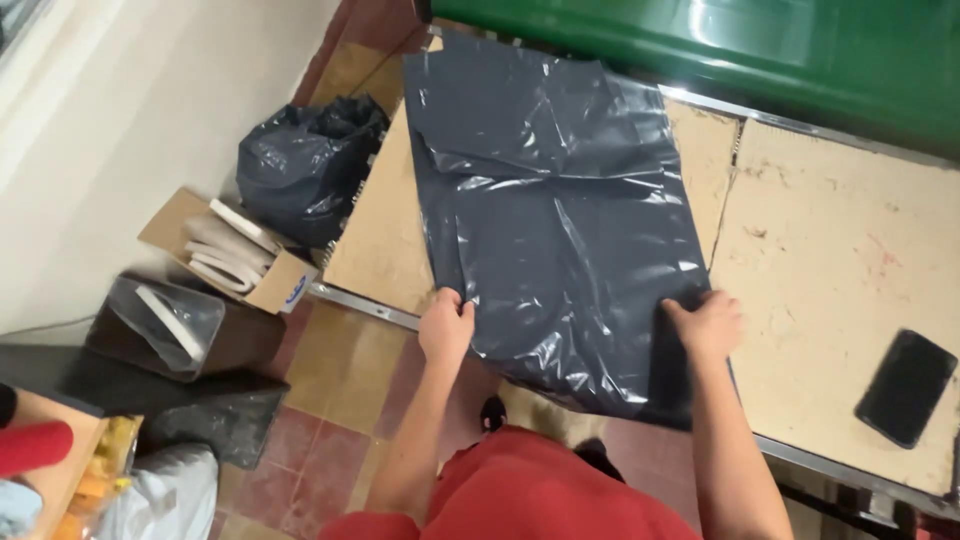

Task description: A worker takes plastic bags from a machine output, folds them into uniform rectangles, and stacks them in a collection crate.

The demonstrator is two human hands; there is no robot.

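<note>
Fingers of the left hand (pixel 446 327) are curled shut, pinching the near left edge of the dark grey plastic bag (pixel 555 215), with the thumb on top of the film and the other fingers tucked under it. The fingers of the right hand (pixel 707 322) are bent and pressed down on the bag's near right edge; whether they have closed on the plastic or only rest on it I cannot tell. The bag spreads flat away from both sets of fingers, its long axis running straight out from them toward the green surface (pixel 760 45) at the far side, and its near end hangs slightly over the worktable (pixel 830 240) edge just below the knuckles. Both hands sit at about the same reach, one at each near corner, so neither is clearly nearer. To the right of the right fingers, well apart, lies a black phone (pixel 906 386) on the bare tabletop. To the left of the left fingers, down on the tiled floor, stand a filled black rubbish bag (pixel 300 170), an open cardboard box (pixel 240 250) with pale flat pieces in it, and a small bin (pixel 165 325) with a clear liner.
</note>
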